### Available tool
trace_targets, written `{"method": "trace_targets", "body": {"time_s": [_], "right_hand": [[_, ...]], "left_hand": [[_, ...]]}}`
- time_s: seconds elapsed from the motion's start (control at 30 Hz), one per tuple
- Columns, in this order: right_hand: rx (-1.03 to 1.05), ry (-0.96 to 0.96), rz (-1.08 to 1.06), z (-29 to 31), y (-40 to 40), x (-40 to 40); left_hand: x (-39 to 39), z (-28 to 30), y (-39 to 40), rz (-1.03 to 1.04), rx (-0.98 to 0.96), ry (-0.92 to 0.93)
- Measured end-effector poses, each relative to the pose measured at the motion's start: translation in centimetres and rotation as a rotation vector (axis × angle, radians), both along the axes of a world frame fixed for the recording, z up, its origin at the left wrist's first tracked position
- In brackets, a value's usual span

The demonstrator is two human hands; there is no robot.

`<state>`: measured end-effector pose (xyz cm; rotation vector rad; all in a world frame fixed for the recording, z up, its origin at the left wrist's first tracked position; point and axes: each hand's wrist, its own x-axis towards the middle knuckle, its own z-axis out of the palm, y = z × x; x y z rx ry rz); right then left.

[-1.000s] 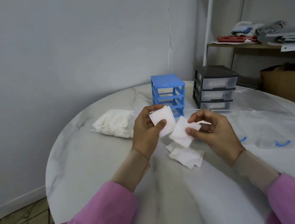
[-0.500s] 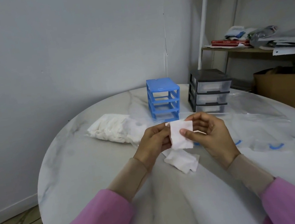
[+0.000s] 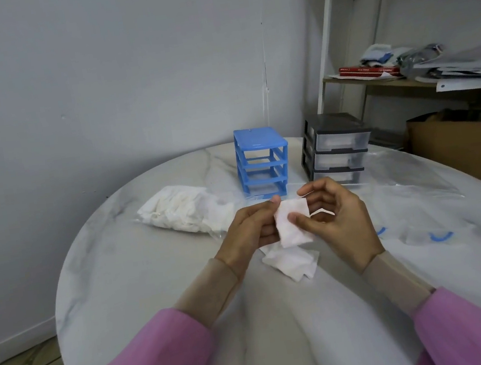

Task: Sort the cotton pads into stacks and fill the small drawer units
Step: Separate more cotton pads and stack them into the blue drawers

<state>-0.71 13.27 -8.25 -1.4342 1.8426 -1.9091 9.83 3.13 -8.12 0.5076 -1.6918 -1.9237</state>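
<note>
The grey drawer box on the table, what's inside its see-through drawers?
The grey plastic drawer unit has three clear drawers. Something white shows through the fronts, likely cotton pads, but it is blurred. How full they are, and the back parts, cannot be seen.

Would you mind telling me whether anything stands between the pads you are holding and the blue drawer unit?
Nothing visible does: the held pads sit just in front of the blue drawer unit, with only bare table between. Its slots look empty of drawers.
</note>
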Motion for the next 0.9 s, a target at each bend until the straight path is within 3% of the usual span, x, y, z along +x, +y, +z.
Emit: {"method": "trace_targets", "body": {"time_s": [0.37,0.6,0.8,0.9], "right_hand": [[-0.014,0.044,-0.041,-0.2,-0.1,-0.2],[0.005,0.048,-0.046,-0.2,-0.1,-0.3],[0.232,0.274,-0.013,-1.0,-0.2,-0.4],[0.407,0.438,0.015,-1.6,-0.2,-0.2]], "left_hand": [[0.3,-0.1,-0.1,0.038,-0.140,0.114],[0.5,-0.4,-0.4,0.207,-0.198,0.202],[0.4,-0.8,-1.7,0.271,-0.422,0.212],[0.4,-0.9,-1.7,0.271,-0.419,0.210]]}}
